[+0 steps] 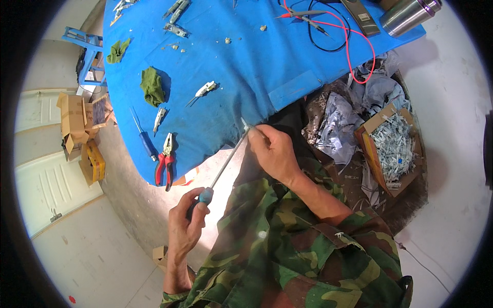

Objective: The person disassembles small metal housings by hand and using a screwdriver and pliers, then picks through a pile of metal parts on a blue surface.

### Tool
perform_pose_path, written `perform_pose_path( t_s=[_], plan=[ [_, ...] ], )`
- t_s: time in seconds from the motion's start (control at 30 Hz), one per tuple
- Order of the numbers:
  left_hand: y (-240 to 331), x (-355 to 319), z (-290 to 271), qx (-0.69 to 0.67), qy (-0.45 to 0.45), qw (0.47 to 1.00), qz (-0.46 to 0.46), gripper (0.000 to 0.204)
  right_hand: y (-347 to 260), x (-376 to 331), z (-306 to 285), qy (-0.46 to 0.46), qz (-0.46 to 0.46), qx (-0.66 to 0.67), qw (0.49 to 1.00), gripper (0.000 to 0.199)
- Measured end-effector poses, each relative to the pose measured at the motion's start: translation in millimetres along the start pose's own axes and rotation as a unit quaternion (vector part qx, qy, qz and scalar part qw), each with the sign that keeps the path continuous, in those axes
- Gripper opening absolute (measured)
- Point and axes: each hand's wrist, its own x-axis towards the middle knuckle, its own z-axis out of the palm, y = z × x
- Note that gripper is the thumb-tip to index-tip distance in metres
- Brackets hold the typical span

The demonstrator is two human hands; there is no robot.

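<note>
**A:** What am I seeing at the counter's near edge?

**B:** I'm watching the left hand (187,218) wrapping its grip tight around the blue handle of a long screwdriver (226,161), shaft slanting up toward the blue-covered counter (246,61). The right hand (272,151) is pinching a small pale part (245,124) right at the tip, just off that near edge, over the lap in camouflage cloth.

**A:** What's worrying you?

**B:** The tip is bearing on something tiny, held only by fingertips in mid-air. I'm judging that if the blade is skating off the part, it's heading straight for those fingers. The long shaft is making it worse: any wobble at the handle is swinging the tip wide.

**A:** Anything else?

**B:** The part could be popping free and dropping to the floor, or into the cardboard box of pale scraps (393,149) past the counter's right corner, where it would be lost among lookalikes. The red-handled pliers (165,160) and a second blue screwdriver (144,137) are lying near the left edge, well apart from the hands.
</note>
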Motion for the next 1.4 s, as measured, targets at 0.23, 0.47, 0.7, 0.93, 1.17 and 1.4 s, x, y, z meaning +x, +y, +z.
perform_pose_path(
  t_s=[0.23,0.47,0.7,0.93,1.17,1.4],
  plan=[
    [-2,-4,-13,0.022,0.017,1.0,0.006,0.039,4,-3,12,0.073,-0.11,-0.095,0.987,0.013],
    [6,-1,-27,0.109,0.072,0.983,0.125,0.034,18,-1,12,0.12,-0.24,-0.227,0.936,0.017],
    [13,2,-28,0.184,0.12,0.947,0.233,0.035,11,-4,11,0.107,-0.239,-0.298,0.918,0.014],
    [24,-2,-28,0.199,0.107,0.945,0.237,0.036,8,-4,13,0.107,-0.24,-0.309,0.914,0.015],
    [31,-7,-24,0.203,0.101,0.952,0.206,0.035,8,-6,14,0.11,-0.238,-0.3,0.917,0.018],
    [40,-11,-23,0.222,0.105,0.949,0.198,0.035,8,-6,17,0.107,-0.216,-0.287,0.927,0.016]
  ],
)
